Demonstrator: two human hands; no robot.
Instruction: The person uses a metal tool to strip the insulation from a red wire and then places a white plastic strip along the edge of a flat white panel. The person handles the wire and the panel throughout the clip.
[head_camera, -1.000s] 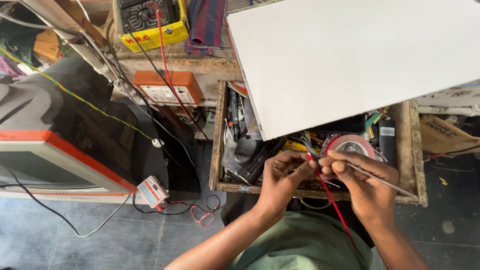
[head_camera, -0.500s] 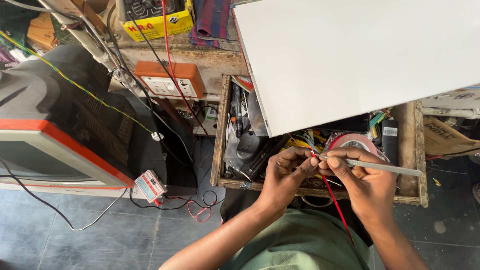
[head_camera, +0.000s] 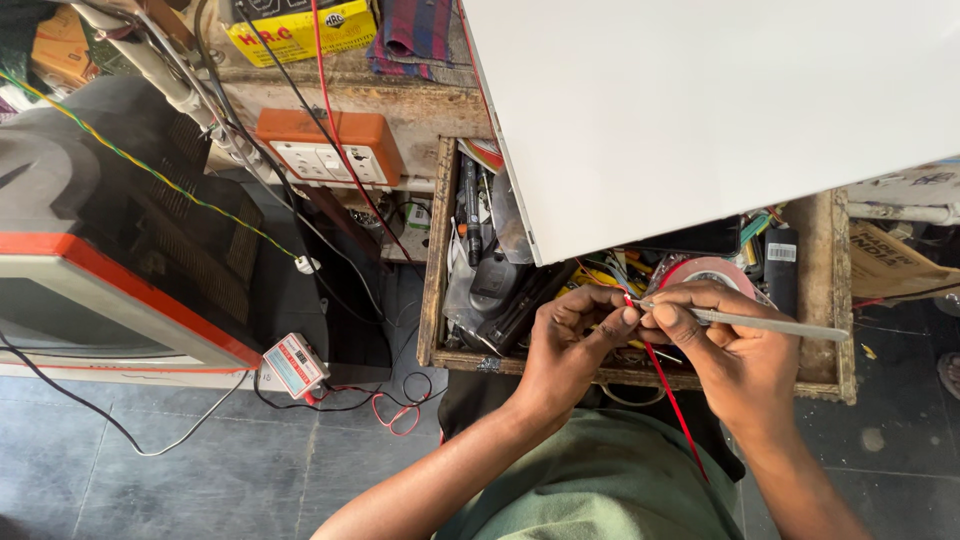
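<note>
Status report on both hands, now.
Left hand pinching the red wire at its tip. Right hand gripping a thin grey metal tool against that tip. Both over the open wooden drawer of clutter; nothing blocking.

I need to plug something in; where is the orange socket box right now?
In the head view, the orange socket box sits upper left of centre on the wooden bench edge, just left of the open wooden drawer and below the yellow box.

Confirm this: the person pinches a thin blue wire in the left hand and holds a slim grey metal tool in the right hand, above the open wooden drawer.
Not quite: the thin wire is red, not blue, as the head view shows. The left hand pinches it, the right hand holds the slim grey metal tool, above the open wooden drawer.
</note>
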